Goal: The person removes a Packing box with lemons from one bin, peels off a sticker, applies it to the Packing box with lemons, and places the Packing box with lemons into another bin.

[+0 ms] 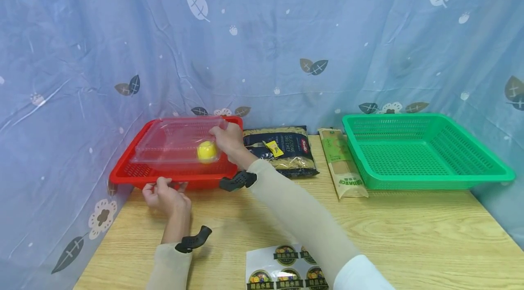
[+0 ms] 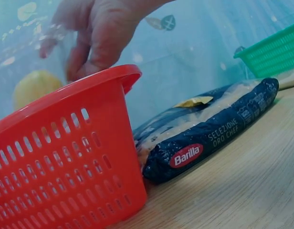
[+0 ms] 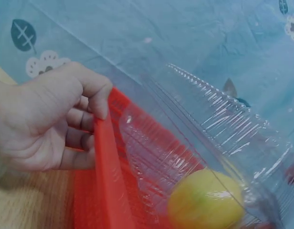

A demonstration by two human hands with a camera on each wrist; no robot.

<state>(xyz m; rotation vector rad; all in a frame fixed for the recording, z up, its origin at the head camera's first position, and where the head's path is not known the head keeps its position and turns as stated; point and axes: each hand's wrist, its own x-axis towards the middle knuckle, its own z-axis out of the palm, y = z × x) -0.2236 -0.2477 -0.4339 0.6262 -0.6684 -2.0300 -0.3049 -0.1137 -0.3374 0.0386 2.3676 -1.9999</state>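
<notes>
Left hand point(image 1: 168, 197): fingers pinch red basket point(image 1: 204, 180); hold steady.
Right hand point(image 1: 230, 140): fingers clamp clear box point(image 1: 172, 137).
Yellow fruit point(image 1: 206, 151): flat box, less rolling.

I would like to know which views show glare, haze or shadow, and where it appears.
Right wrist: bright glare streaks across the clear plastic container; left wrist: the yellow round item looks hazy through that plastic; head: a soft shadow on the table in front of the red basket.
</notes>
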